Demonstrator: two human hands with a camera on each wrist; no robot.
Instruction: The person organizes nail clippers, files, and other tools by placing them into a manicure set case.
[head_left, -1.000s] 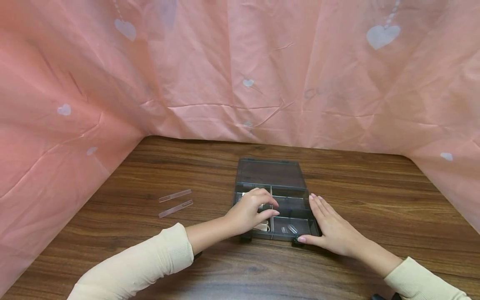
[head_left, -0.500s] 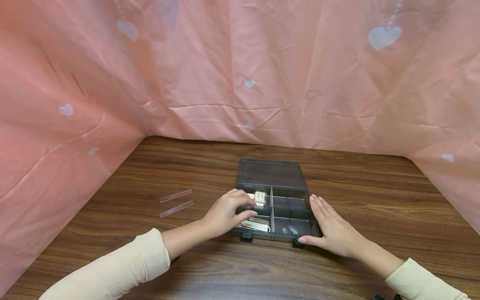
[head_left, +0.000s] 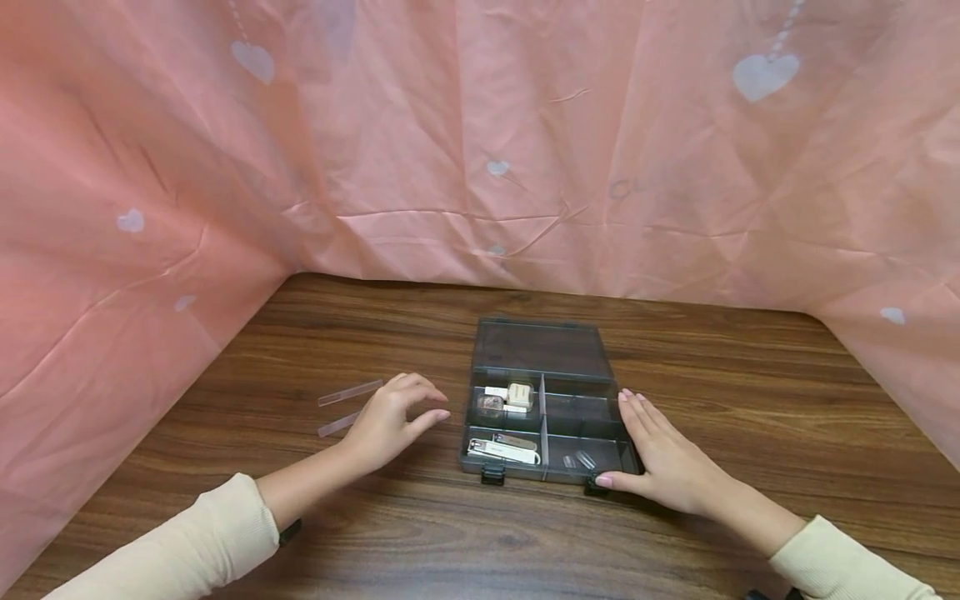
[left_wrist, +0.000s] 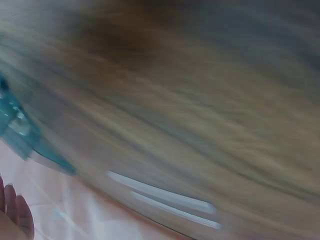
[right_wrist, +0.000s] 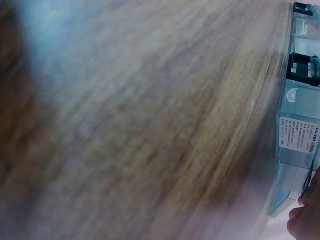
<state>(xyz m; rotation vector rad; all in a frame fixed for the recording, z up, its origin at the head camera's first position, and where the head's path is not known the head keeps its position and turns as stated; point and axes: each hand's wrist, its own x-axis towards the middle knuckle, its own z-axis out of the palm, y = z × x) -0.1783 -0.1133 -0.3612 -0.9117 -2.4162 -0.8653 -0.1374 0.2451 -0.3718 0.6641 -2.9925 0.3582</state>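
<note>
My left hand (head_left: 392,419) hovers left of the box, thumb and fingers apart with nothing seen between them. It partly covers two clear plastic strips (head_left: 348,392) on the table. My right hand (head_left: 670,458) rests along the right side of a smoky translucent compartment box (head_left: 525,475), fingers straight, thumb at a front latch. Nail clippers (head_left: 501,452) lie in the front left compartment. Behind them are small square bottles, one cream (head_left: 520,395) and one dark speckled (head_left: 491,406). Small clear curved pieces (head_left: 585,459), like nail tips, lie front right.
The box's lid (head_left: 542,346) lies folded back behind it. A pale divider (head_left: 544,429) splits the box. Pink curtain (head_left: 540,150) with hearts encloses the wooden table (head_left: 712,350) at the back and sides. A printed label (right_wrist: 298,135) shows on the box's side.
My left hand has moved from over the box's left compartments out to the left, uncovering the bottles and clippers, and now overlaps the strips. My right hand has stayed put.
</note>
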